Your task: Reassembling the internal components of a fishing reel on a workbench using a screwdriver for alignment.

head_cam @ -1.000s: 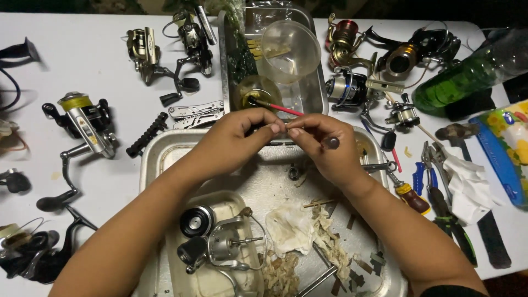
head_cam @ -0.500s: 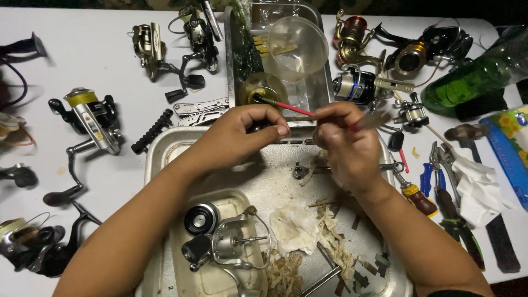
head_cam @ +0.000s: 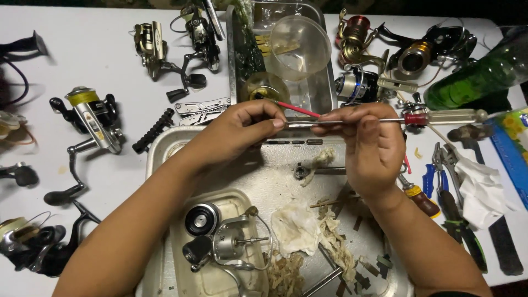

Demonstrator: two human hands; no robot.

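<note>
1. Leftmost, on the white table [head_cam: 110,55]: a fishing reel [head_cam: 91,118], untouched.
2. Next, left hand [head_cam: 242,129], fingertips pinched shut on the tip end of the screwdriver [head_cam: 385,120], with a thin red straw [head_cam: 297,108] just beside them.
3. Held level above the metal tray [head_cam: 165,148], clear handle pointing right.
4. Then right hand [head_cam: 368,148], fingers closed round the middle of the shaft.
5. Probably fine work at the tip; calls for a steady right-hand hold and delicate left fingertips.

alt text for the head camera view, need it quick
Two bare hands, left hand and right hand, hold a thin metal rod level over a metal tray of reel parts; fishing reels and pliers lie on the white table.
</note>
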